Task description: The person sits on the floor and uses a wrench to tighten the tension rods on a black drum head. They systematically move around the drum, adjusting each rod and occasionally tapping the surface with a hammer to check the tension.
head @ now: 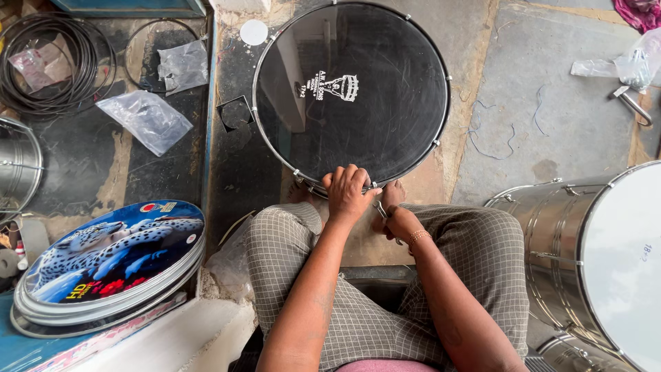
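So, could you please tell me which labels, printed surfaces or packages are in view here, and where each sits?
White logo print: on the round black drumhead, above the left hand.
Printed drumhead: lower left, round, blue, leopard picture, on a stack.
Clear plastic bags: upper left floor, crumpled.
Clear bag: upper right.

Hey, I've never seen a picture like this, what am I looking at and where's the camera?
The camera sits on a person's head and looks down, so you see their own arms and checked-trouser knees. They sit over a large black drumhead with a metal rim, lying on the stone floor. The left hand rests on the near rim. The right hand grips a small metal tool beside it. To the left lies a stack of printed drumheads, plus wire coils and plastic bags. A shiny steel drum lies on its side at the right.
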